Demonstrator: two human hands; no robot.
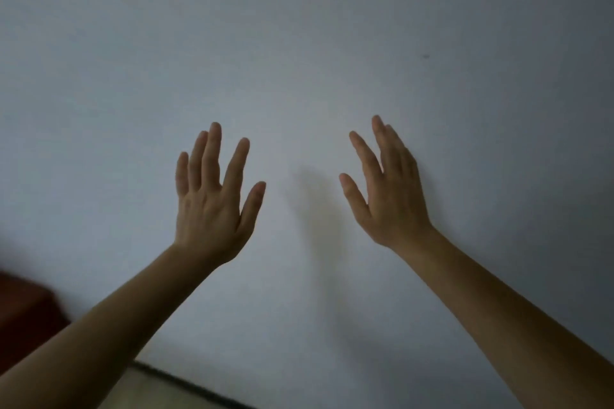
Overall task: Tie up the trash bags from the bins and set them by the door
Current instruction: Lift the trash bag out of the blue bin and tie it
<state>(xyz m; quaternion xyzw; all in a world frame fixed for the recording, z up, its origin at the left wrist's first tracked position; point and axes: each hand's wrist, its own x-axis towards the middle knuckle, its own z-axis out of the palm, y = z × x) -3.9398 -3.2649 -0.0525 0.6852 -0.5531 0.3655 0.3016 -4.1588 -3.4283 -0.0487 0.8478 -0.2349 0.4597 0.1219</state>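
Both my hands are raised in front of a plain wall, backs toward me and fingers spread. My left hand (212,206) is left of centre and holds nothing. My right hand (388,192) is right of centre, also empty, a hand's width or more from the left. No trash bag, bin or door is in view.
A pale grey-white wall (299,43) fills nearly the whole view, with a small dark speck (426,56) at upper right. A dark baseboard line (186,383) and a strip of light floor (149,392) show at bottom left. A blurred dark red object (23,305) sits at the left edge.
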